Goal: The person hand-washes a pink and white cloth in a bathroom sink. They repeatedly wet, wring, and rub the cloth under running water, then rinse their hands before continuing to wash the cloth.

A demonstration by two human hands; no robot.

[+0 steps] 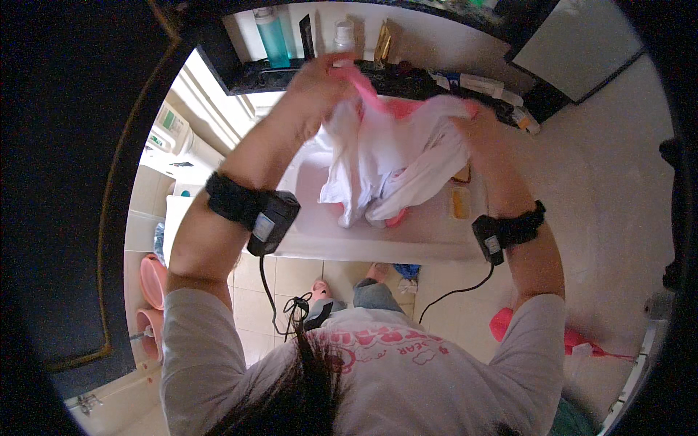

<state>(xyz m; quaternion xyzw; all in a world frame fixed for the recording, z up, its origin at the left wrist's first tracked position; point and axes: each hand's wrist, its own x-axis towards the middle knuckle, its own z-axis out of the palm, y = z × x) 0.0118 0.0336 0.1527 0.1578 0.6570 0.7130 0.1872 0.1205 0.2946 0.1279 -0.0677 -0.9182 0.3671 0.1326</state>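
Between my two raised hands hangs a white cloth garment point(390, 141) with a pink edge, its lower folds drooping over a pale sink basin point(311, 212). My left hand point(322, 82), slightly blurred, grips the pink edge at the upper left. The other upper corner is pinched by my right hand point(480, 122), partly hidden behind the fabric. Reddish pink parts show at the garment's lower folds. On the basin's right ledge sits a soap dish with a yellow bar point(460, 203).
A dark shelf point(256, 76) behind the basin carries a teal bottle point(272, 41), a clear-capped bottle point(343, 35) and several tubes point(482, 84). Pink basins point(152, 280) stand at left, near a white washing machine or similar appliance. Cables hang from both wrist devices point(274, 220). A pink cloth point(572, 338) lies at right.
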